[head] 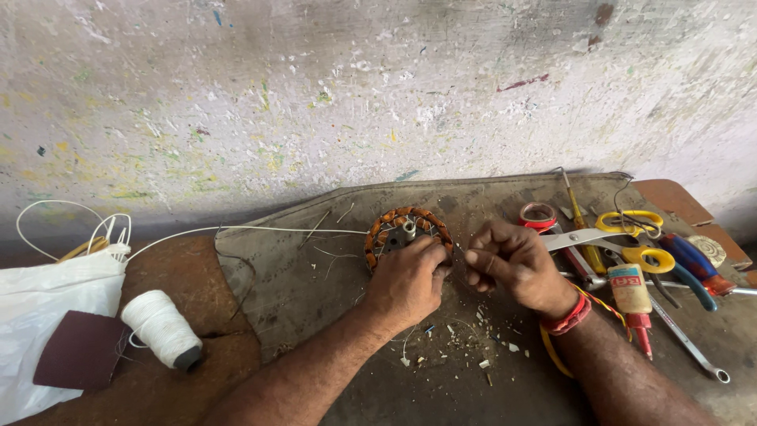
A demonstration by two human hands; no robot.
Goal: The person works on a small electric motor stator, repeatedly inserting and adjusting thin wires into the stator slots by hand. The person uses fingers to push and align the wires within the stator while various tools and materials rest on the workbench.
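Copper-wound round motor stator (402,225) with a grey metal hub lay on the grey worn mat (300,284), near the wall. One left hand (408,280) rested over its lower edge, fingers curled down on it. One right hand (512,264) was just beside it, fingertips pinched together; whether on a thin white thread (260,229) could not be told. One spool of white string (162,329) stood well apart at left. One pair of yellow-handled scissors (615,233) lay among tools at right, beside one red tape roll (538,215).
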